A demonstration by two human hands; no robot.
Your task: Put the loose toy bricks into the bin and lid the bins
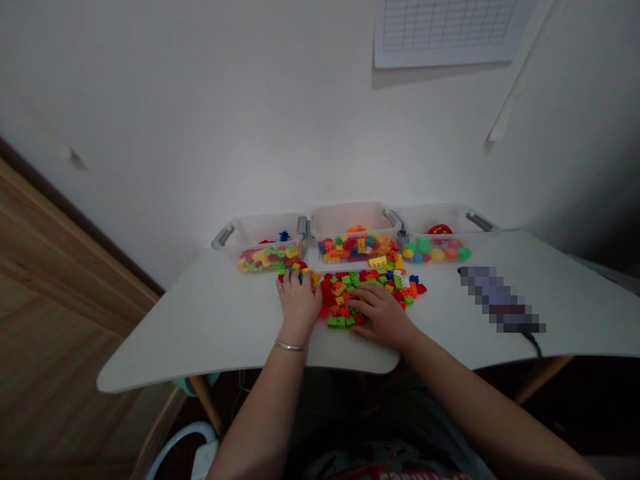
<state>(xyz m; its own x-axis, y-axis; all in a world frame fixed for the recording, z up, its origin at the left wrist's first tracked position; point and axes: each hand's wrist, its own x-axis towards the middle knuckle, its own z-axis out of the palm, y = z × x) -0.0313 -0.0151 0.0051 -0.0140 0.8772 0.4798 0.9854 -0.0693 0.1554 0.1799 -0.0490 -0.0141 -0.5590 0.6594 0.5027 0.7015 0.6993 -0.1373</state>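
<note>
L hand (299,307), R hand (381,317) on toy bricks (360,287), fingers (363,300) spread, prob. no pinch; 3 clear bins (356,220) behind

obstacles: toy bricks (375,283), plastic bins (355,220) behind | passage: white table (235,313) leftward

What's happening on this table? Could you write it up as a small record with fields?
Left hand: fingers curled down on the edge of the toy bricks; bracelet on the wrist
Right hand: spread over the same pile of bricks
Containers: three clear plastic bins in a row behind the pile, holding more bricks and round pieces
Surface: white table
Also there: paper chart on the wall; blurred object on the table
</note>
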